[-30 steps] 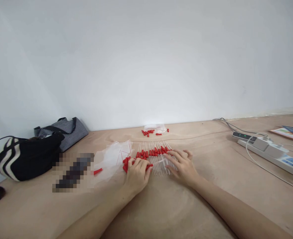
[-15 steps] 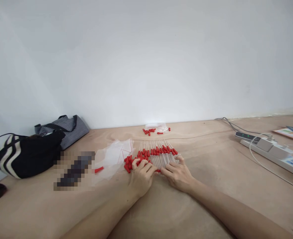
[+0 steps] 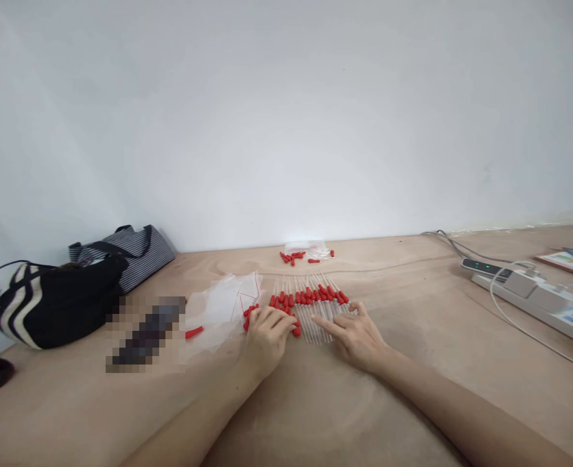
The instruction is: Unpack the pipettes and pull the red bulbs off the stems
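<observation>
My left hand [image 3: 268, 336] is over a pile of red rubber dropper bulbs [image 3: 247, 319], its fingers closed at the tips on a red rubber bulb [image 3: 297, 329]. The hand covers part of the pile. To its right lies a row of thin glass dropper tubes [image 3: 310, 324]. Beyond them is a row of droppers with red bulbs fitted [image 3: 308, 296], glass ends pointing away. My right hand [image 3: 357, 336] rests at the right side of the bare tubes, index finger stretched out across them, apparently holding nothing.
Clear plastic bags [image 3: 221, 301] lie left of the pile, with one loose red bulb [image 3: 194, 332]. More bulbs and a small bag [image 3: 310, 248] are near the wall. Black and striped bags [image 3: 72, 298] stand at left. A power strip [image 3: 534, 301] with cables lies at right.
My hands have come apart from the red bulb between them. The left moved slightly left with a bulb at its fingertips; the right hand's fingers loosened and its index finger stretched out.
</observation>
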Motion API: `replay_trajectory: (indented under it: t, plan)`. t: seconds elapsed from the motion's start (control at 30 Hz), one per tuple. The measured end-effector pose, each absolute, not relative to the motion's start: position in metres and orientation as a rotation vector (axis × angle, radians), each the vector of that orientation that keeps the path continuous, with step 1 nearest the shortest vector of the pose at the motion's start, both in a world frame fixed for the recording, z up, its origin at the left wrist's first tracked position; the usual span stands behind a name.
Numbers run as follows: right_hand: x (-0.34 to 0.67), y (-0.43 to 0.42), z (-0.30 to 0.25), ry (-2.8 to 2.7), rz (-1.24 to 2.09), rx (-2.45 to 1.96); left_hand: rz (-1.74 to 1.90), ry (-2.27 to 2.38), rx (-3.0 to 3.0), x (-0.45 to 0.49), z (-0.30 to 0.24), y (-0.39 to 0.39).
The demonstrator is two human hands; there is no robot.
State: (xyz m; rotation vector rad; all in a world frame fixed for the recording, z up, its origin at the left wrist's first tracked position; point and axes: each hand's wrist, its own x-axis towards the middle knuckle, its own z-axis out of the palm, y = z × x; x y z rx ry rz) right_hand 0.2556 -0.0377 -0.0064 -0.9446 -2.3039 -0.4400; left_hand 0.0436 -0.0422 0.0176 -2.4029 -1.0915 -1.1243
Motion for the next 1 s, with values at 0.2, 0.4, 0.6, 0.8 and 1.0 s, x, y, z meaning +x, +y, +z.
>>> replay_trajectory:
  t: [0.2,0.4,0.6,0.8,1.0]
  plan:
    - [0.254,-0.026,-0.007,-2.103,-0.023,-1.124,-1.285,-1.413,-2.372,0.012,0.033,-0.025]
    - [0.233,-0.018,-0.007,-2.073,0.06,-1.162,-1.118,-1.72,-2.281,-0.013,0.039,-0.014]
    - [0.211,-0.02,-0.009,-2.164,-0.114,-1.355,-0.804,-1.943,-2.246,-0.015,0.037,-0.012]
    - [0.205,-0.027,-0.006,-2.255,-0.144,-1.404,-0.661,-1.989,-2.256,-0.012,0.033,-0.009]
    - [0.204,-0.031,-0.004,-2.312,-0.144,-1.393,-0.695,-2.06,-2.22,-0.015,0.039,-0.006]
